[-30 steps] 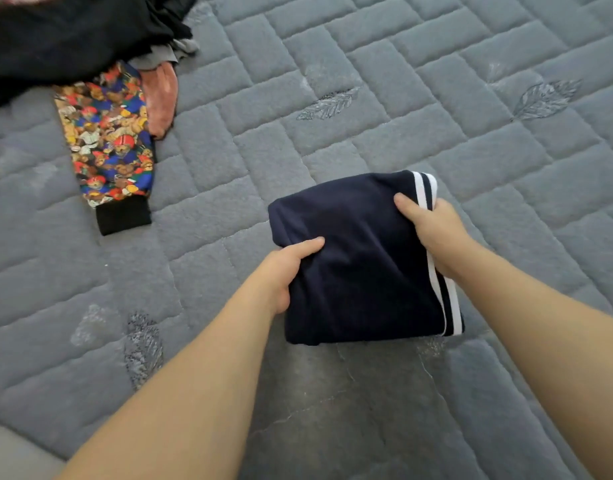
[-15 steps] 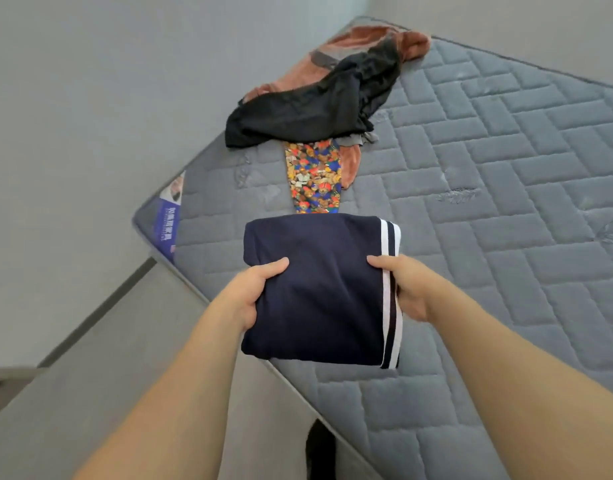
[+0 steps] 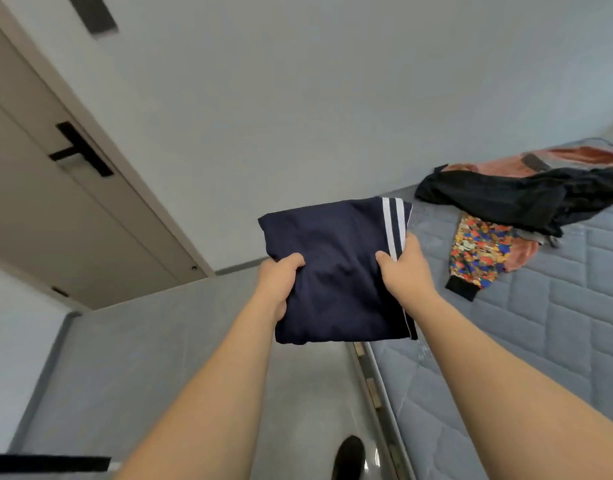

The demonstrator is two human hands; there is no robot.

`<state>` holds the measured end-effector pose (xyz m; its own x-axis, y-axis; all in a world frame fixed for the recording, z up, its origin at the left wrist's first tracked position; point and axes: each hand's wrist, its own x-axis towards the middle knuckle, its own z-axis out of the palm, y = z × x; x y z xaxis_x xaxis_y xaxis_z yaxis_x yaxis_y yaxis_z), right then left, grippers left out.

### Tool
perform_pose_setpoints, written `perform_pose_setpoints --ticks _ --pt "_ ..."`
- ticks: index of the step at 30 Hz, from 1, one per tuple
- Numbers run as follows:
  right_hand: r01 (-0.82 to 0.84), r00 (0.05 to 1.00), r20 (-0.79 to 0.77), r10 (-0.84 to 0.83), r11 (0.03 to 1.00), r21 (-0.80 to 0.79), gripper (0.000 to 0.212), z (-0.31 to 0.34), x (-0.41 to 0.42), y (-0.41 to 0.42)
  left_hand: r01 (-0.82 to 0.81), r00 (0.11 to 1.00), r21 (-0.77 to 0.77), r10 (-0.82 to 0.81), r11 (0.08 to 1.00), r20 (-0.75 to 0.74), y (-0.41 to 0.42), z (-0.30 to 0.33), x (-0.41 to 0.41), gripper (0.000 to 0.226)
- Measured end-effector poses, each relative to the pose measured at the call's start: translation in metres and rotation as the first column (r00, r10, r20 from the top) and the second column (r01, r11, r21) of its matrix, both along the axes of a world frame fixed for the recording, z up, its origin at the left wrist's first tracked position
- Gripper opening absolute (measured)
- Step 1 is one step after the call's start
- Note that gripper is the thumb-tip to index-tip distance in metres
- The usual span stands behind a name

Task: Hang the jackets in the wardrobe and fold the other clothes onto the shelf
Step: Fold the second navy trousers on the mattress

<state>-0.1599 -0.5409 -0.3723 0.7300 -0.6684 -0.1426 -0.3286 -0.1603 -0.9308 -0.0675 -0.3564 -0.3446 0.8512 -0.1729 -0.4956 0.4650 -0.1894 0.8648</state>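
Navy folded garment (image 3: 336, 271), earlier lying on the mattress (image 3: 540, 341), was now lifted over the floor (image 3: 142, 358), left hand (image 3: 277, 282) and right hand (image 3: 407, 271) fingers clamped on its sides.

Grey quilted mattress (image 3: 557, 341) — black garment (image 3: 523, 199), patterned sleeve (image 3: 478, 258), perhaps rust-coloured jacket (image 3: 499, 166).

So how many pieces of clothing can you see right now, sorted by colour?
Navy with white stripes, folded, held in both hands: 1
Black, crumpled on the mattress: 1
Rust-orange, under the black one: 1
Multicolour print sleeve with black cuff: 1
Total: 4, though the sleeve may belong to the rust-orange piece.
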Motion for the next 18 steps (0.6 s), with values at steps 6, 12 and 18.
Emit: perform_pose_setpoints --ticks 6,12,18 --pt "-0.11 0.987 0.114 0.112 0.994 -0.027 0.04 0.056 0.011 0.125 -0.278 0.931 0.014 0.266 0.96 0.251 0.118 0.065 -0.046 0.021" --pt "-0.303 0.916 0.28 0.289 0.953 0.01 0.021 0.109 0.006 0.262 -0.558 0.761 0.001 0.511 0.83 0.401 0.249 0.121 -0.106 0.02" --pt "-0.489 0.802 0.398 0.444 0.872 0.013 0.027 0.15 -0.041 0.399 -0.766 0.514 -0.084 0.686 0.637 0.514 0.371 0.154 -0.198 0.01"
